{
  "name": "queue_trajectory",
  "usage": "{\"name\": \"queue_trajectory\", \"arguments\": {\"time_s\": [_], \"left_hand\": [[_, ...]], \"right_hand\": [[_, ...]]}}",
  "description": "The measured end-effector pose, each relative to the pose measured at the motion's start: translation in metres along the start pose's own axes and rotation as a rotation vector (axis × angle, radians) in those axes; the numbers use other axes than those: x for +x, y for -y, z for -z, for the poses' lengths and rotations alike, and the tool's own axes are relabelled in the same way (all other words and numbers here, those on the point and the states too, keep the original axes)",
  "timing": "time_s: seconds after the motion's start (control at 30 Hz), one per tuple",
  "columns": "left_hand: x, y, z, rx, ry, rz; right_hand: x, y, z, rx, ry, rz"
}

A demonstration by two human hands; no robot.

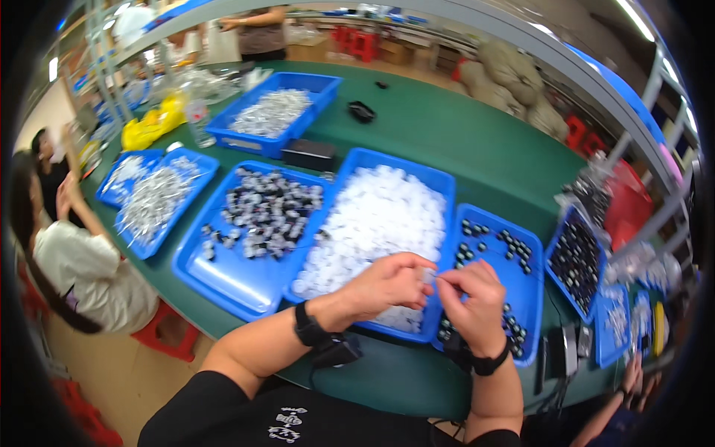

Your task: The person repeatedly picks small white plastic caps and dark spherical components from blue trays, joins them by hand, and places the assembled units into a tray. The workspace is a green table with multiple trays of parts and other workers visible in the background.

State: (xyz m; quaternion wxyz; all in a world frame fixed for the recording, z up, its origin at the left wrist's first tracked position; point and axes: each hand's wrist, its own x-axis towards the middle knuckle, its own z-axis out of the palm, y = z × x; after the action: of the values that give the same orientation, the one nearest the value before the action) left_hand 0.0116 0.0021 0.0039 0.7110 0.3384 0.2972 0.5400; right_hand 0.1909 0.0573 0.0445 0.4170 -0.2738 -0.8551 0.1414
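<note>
My left hand point(395, 284) is closed, its fingertips pinched around a small whitish piece point(428, 276) whose exact kind is too small to tell. Close beside it, my right hand point(475, 302) is closed too, thumb and fingers pinched together; what they grip is hidden. Both hands hover over the near right part of a blue tray point(448, 186) heaped with small white plastic pieces point(387, 212). Under and beyond the right hand lies another blue tray point(538, 279) with round black parts point(514, 246) scattered in it. Each wrist wears a black band.
Left of the white pieces, a blue tray point(216, 279) holds black-and-clear parts point(272, 212). Farther off are a blue bin point(328, 86) of silvery pieces, a black box point(309, 154) and a bottle point(199, 123). People sit at left and lower right. A metal frame point(491, 30) crosses above.
</note>
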Motion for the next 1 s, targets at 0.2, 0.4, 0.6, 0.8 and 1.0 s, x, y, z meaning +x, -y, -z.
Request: {"name": "queue_trajectory", "arguments": {"time_s": [0.2,0.4,0.6,0.8,1.0], "left_hand": [[0.001,-0.011,-0.017,0.146,-0.126,0.086],[0.003,-0.009,-0.016,0.143,-0.12,0.08],[0.003,-0.008,-0.016,0.127,-0.1,0.09],[0.002,-0.008,-0.015,0.125,-0.081,0.063],[0.002,-0.006,-0.012,0.094,-0.06,0.059]], "right_hand": [[-0.003,-0.006,0.003,0.05,-0.001,-0.036],[-0.002,-0.005,0.003,0.052,-0.033,0.004],[-0.001,-0.004,0.003,0.082,-0.023,-0.005],[-0.003,-0.005,0.003,0.088,0.015,-0.046],[-0.002,-0.004,0.004,0.094,0.012,-0.034]]}}
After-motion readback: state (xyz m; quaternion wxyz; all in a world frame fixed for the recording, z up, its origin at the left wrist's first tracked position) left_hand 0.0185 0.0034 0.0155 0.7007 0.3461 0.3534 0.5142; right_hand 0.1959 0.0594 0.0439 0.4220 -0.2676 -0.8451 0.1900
